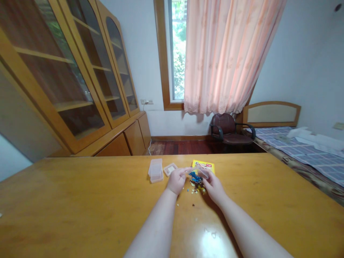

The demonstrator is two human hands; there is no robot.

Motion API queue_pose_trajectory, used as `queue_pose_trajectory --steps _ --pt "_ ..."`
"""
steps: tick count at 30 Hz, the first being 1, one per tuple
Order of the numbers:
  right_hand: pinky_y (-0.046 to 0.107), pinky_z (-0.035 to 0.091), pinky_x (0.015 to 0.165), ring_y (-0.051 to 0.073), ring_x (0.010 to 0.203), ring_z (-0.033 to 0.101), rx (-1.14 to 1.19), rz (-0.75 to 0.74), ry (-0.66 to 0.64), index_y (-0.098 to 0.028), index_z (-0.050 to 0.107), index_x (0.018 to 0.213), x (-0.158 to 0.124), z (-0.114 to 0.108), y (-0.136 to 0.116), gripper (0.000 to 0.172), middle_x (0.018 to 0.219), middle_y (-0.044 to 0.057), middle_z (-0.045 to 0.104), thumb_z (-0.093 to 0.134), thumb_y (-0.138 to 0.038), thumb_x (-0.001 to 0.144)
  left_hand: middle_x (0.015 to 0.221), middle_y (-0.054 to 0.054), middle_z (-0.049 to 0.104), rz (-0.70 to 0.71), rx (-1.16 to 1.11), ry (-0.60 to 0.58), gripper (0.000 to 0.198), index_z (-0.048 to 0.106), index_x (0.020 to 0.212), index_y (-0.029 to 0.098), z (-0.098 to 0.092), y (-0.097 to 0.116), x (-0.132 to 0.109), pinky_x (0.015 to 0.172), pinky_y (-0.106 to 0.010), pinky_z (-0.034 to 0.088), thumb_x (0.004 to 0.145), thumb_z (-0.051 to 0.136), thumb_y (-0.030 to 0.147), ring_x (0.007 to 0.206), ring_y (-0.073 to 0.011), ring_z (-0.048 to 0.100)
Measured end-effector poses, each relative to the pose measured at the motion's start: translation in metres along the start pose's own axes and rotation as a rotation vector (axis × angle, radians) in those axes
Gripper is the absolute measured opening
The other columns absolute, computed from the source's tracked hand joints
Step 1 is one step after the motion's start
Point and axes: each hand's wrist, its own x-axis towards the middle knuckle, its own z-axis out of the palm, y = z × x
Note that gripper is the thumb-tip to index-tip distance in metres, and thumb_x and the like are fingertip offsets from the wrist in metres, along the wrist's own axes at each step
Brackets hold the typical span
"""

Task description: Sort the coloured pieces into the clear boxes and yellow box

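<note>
Between my hands is a clear plastic box point(200, 172), tilted over a small heap on the table. My left hand point(177, 181) grips its left side and my right hand point(214, 187) its right side, with fingers closed on both. Blue pieces point(195, 177) show at the box, though I cannot tell whether they lie inside it or beneath. Under and in front of it are small loose pieces point(197, 186), dark, yellow and pale, like tiny building bricks. Behind the box lies a yellow printed packet or booklet point(208, 166), partly covered by my hands.
Left of my hands are stacked clear plastic boxes point(156, 171) and a small shallow clear tray point(170, 169) with something pale in it. A few stray pieces point(193, 205) lie nearer me on the wooden table point(94, 204). Beyond stand a brown chair point(227, 129) and a bed point(309, 143).
</note>
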Motion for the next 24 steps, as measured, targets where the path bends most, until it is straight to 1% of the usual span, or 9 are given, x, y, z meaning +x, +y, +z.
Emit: queue_pose_trajectory --steps 4,8,14,19,24 --pt "0.041 0.03 0.1 0.02 0.113 0.047 -0.021 -0.011 0.037 -0.021 0.055 0.108 0.0011 -0.0007 0.0042 0.035 0.116 0.006 0.056 0.046 -0.017 0.074 0.098 -0.004 0.067 -0.034 -0.036 0.026 0.037 0.066 0.096 0.015 -0.0004 -0.002 -0.0001 0.087 -0.032 0.045 0.069 0.04 0.01 0.093 -0.0162 0.059" --pt "0.043 0.033 0.098 0.022 0.11 0.049 -0.028 0.02 0.063 -0.021 0.054 0.109 0.001 -0.0005 0.008 0.036 0.115 0.007 0.057 0.047 -0.018 0.074 0.091 -0.004 0.069 -0.053 -0.042 0.026 0.033 0.068 0.089 0.016 -0.0034 -0.0026 0.0008 0.082 -0.032 0.047 0.07 0.041 0.013 0.086 -0.0164 0.061" --pt "0.043 0.028 0.102 0.021 0.116 0.044 -0.053 -0.021 0.046 -0.023 0.055 0.109 0.0003 -0.0023 0.0011 0.037 0.119 0.004 0.055 0.045 -0.017 0.073 0.083 -0.004 0.069 -0.059 -0.038 0.047 0.03 0.068 0.081 0.016 -0.0055 -0.001 0.0021 0.077 -0.031 0.047 0.07 0.041 0.015 0.08 -0.0162 0.061" --pt "0.045 0.03 0.1 0.022 0.112 0.048 -0.066 -0.018 0.071 -0.024 0.059 0.102 -0.0001 -0.0028 0.0019 0.036 0.111 0.004 0.059 0.044 -0.015 0.071 0.08 -0.003 0.069 -0.049 -0.028 0.063 0.028 0.068 0.077 0.016 -0.0065 -0.0004 0.0019 0.075 -0.031 0.046 0.069 0.041 0.016 0.078 -0.0165 0.06" --pt "0.044 0.033 0.098 0.022 0.108 0.051 -0.084 -0.069 0.08 -0.023 0.06 0.1 -0.0019 -0.004 0.0019 0.035 0.11 0.004 0.06 0.043 -0.014 0.07 0.076 -0.004 0.068 -0.015 -0.032 0.066 0.026 0.067 0.073 0.016 -0.0075 0.0033 0.0025 0.074 -0.03 0.045 0.073 0.041 0.022 0.076 -0.0163 0.059"
